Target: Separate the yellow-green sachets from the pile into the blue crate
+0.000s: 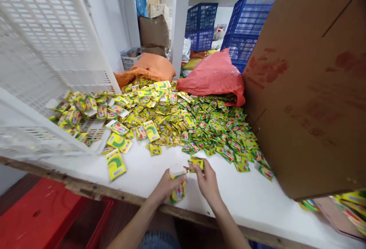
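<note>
My left hand (166, 185) is wrapped around a small yellow-and-green box (178, 192) whose white top flap stands up, near the table's front edge. Just to its right, my right hand (207, 178) pinches small yellow-and-green packets (196, 163) level with the box's top. Beyond both hands spreads a heap of loose packets, yellow ones (168, 121) at the middle and green ones (220, 127) to the right. Several flat yellow boxes (116, 164) lie to the left of my hands, with one box (151, 131) at the heap's near edge.
A white plastic crate (51, 43) lies tipped on the left, with boxes and packets at its mouth. Orange (154, 66) and red (213, 74) sacks lie behind the heap. A large cardboard carton (309, 89) stands on the right. Below the table's left edge is a red stool (42, 211).
</note>
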`<state>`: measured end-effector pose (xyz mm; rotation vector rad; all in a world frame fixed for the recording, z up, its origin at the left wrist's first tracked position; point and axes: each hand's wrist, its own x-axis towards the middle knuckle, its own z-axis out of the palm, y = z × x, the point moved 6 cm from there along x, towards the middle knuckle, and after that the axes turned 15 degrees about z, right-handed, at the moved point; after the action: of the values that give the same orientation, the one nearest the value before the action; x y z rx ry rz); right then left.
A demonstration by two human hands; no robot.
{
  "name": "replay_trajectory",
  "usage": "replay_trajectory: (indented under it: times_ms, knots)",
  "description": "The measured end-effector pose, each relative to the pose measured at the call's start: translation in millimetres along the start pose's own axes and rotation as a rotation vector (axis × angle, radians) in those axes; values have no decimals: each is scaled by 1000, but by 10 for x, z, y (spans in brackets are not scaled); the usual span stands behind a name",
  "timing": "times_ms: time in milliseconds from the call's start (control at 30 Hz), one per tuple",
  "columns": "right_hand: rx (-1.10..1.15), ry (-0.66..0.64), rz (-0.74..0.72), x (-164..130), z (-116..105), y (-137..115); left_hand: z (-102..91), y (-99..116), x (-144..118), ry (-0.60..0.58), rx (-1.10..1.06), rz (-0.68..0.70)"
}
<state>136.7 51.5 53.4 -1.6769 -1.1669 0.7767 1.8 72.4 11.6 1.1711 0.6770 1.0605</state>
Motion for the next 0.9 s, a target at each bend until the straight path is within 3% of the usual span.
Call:
replay_trajectory:
  times_ms: [67, 167, 400, 500, 633, 767, 900]
  knots:
    - [4, 5, -71, -22, -47, -160, 83, -28, -19, -87, -28, -45]
    - [-80, -137, -224, -94, 17, -394, 193, -54, -35, -181, -51, -61]
    - [-542, -289, -286, -220, 110, -480, 236, -142, -13, -195, -61, -37]
    - [-549, -351, -295, -239, 108, -513, 218, -106, 0, -174, -50, -3]
    - [-334, -285, -199, -182, 22, -454, 261, -40, -35, -221, -112, -39]
    - [-376, -116, -245, -238, 29, -334, 191, -10, -52, -162, 4, 12]
    - [-410, -165, -213, -367, 157, -152, 70, -87, -83, -93, 78, -6]
